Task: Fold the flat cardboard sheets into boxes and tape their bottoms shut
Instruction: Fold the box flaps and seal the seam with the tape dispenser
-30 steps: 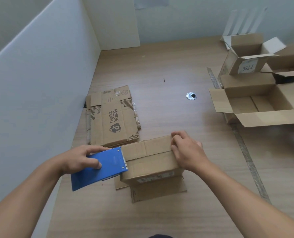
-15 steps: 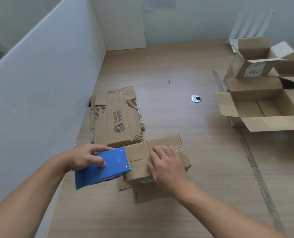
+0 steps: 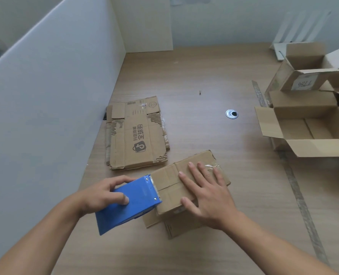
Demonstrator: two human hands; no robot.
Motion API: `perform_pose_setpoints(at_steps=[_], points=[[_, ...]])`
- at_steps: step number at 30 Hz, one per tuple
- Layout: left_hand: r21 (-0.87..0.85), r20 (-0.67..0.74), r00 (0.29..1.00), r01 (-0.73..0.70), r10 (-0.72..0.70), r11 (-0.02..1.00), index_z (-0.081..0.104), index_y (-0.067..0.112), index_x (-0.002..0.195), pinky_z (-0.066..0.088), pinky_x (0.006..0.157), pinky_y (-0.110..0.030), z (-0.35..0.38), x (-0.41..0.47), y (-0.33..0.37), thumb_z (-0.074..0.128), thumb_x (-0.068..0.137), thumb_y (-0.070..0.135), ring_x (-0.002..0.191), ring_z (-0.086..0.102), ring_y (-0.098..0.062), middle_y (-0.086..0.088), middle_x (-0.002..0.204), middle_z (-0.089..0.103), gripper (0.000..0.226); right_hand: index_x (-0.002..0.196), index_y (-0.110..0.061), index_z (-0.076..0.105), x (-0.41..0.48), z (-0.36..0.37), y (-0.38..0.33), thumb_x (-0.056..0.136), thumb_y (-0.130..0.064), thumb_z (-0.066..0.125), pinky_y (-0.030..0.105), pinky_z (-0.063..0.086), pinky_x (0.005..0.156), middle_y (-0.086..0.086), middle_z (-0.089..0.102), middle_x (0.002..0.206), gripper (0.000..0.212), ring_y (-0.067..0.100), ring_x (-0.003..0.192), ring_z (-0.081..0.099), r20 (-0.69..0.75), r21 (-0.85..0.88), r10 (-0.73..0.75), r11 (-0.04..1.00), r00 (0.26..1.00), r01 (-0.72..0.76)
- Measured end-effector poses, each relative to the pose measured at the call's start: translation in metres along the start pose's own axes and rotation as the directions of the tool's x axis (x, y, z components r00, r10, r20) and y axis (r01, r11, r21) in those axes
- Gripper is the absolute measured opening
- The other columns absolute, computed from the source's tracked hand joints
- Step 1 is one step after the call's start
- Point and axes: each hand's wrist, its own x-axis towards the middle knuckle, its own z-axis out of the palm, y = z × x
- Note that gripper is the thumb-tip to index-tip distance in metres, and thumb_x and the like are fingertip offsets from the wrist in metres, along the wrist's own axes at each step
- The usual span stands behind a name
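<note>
Ideally, the box (image 3: 196, 159) is pinned by the spread right hand (image 3: 206, 195); the tape dispenser (image 3: 133, 203), gripped in the left hand (image 3: 103, 193), is drawn steadily along the seam (image 3: 168, 188)

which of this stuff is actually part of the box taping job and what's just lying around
In the job:
small cardboard box under the right hand
blue tape dispenser in the left hand
stack of flat cardboard sheets
open boxes at the right, probably finished

Lying about:
metal grommet
white slatted rack at the far right
</note>
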Motion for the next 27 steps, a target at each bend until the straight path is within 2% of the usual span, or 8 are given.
perform_pose_setpoints(at_steps=[2, 5, 8, 11, 14, 17, 20, 27], points=[[-0.009, -0.019, 1.0, -0.016, 0.016, 1.0, 0.063, 0.054, 0.111, 0.051, 0.092, -0.041, 0.007, 0.002, -0.001, 0.069, 0.061, 0.044, 0.099, 0.07, -0.023, 0.003, 0.112, 0.072, 0.052, 0.152, -0.04, 0.03, 0.003, -0.005, 0.008, 0.09, -0.067, 0.032, 0.051, 0.008, 0.117, -0.003, 0.022, 0.162, 0.067, 0.024, 0.15, 0.02, 0.03, 0.002, -0.016, 1.0, 0.999, 0.016], [-0.04, -0.061, 0.998, -0.035, 0.033, 0.999, 0.06, 0.054, 0.115, 0.049, 0.098, -0.049, 0.025, 0.005, -0.003, 0.068, 0.062, 0.045, 0.098, 0.071, -0.025, 0.001, 0.111, 0.073, 0.054, 0.152, -0.048, 0.022, 0.014, -0.02, 0.024, 0.087, -0.069, 0.02, 0.044, -0.009, 0.119, -0.013, 0.01, 0.164, 0.068, 0.015, 0.152, 0.0, 0.097, 0.092, -0.011, 0.996, 0.995, 0.002], [-0.071, -0.105, 0.993, -0.063, 0.055, 0.995, 0.056, 0.052, 0.123, 0.048, 0.1, -0.053, 0.047, 0.01, -0.005, 0.067, 0.064, 0.045, 0.099, 0.07, -0.027, 0.001, 0.111, 0.073, 0.06, 0.148, -0.051, 0.028, 0.033, -0.035, 0.029, 0.081, -0.073, 0.007, 0.046, -0.008, 0.12, -0.012, 0.021, 0.16, 0.074, 0.014, 0.152, 0.002, 0.111, 0.156, 0.073, 0.984, 0.991, -0.09], [-0.077, -0.151, 0.985, -0.091, 0.079, 0.993, 0.056, 0.053, 0.123, 0.048, 0.099, -0.05, 0.058, 0.009, -0.004, 0.066, 0.067, 0.042, 0.099, 0.07, -0.024, 0.004, 0.111, 0.073, 0.058, 0.15, -0.051, 0.022, 0.043, -0.033, 0.022, 0.078, -0.072, -0.002, 0.053, -0.006, 0.12, -0.004, 0.01, 0.164, 0.078, 0.023, 0.152, -0.002, 0.124, 0.054, 0.113, 0.991, 0.986, -0.121], [-0.14, -0.169, 0.983, -0.101, 0.077, 0.985, 0.06, 0.055, 0.114, 0.05, 0.095, -0.044, 0.065, 0.004, -0.006, 0.066, 0.071, 0.032, 0.097, 0.071, -0.022, 0.004, 0.11, 0.073, 0.049, 0.147, -0.06, 0.011, 0.04, -0.025, 0.022, 0.078, -0.076, 0.0, 0.048, -0.011, 0.12, 0.005, -0.009, 0.165, 0.072, 0.034, 0.15, -0.015, 0.108, 0.017, 0.155, 0.987, 0.982, -0.158], [-0.152, -0.19, 0.979, -0.104, 0.074, 0.983, 0.06, 0.056, 0.113, 0.05, 0.092, -0.04, 0.07, 0.001, -0.007, 0.066, 0.07, 0.034, 0.096, 0.07, -0.019, 0.006, 0.109, 0.073, 0.049, 0.145, -0.064, 0.009, 0.04, -0.025, 0.024, 0.077, -0.078, 0.001, 0.044, -0.011, 0.12, 0.011, -0.009, 0.165, 0.07, 0.036, 0.15, -0.015, 0.092, 0.015, 0.181, 0.983, 0.979, -0.183], [-0.164, -0.18, 0.981, -0.097, 0.067, 0.982, 0.059, 0.055, 0.118, 0.05, 0.094, -0.042, 0.067, -0.003, -0.009, 0.068, 0.064, 0.046, 0.099, 0.069, -0.02, 0.006, 0.113, 0.072, 0.056, 0.145, -0.064, 0.009, 0.042, -0.028, 0.026, 0.076, -0.08, 0.0, 0.044, -0.009, 0.121, 0.012, -0.008, 0.165, 0.071, 0.034, 0.15, -0.011, 0.102, 0.034, 0.173, 0.984, 0.98, -0.177], [-0.174, -0.118, 0.993, -0.04, 0.02, 0.984, 0.063, 0.051, 0.116, 0.051, 0.085, -0.03, 0.055, -0.025, -0.027, 0.067, 0.062, 0.044, 0.098, 0.07, -0.02, 0.003, 0.114, 0.072, 0.054, 0.143, -0.066, 0.004, 0.043, -0.028, 0.029, 0.074, -0.081, -0.003, 0.042, -0.012, 0.119, 0.009, -0.012, 0.165, 0.071, 0.03, 0.15, -0.015, 0.129, 0.038, 0.167, 0.984, 0.978, -0.173]])
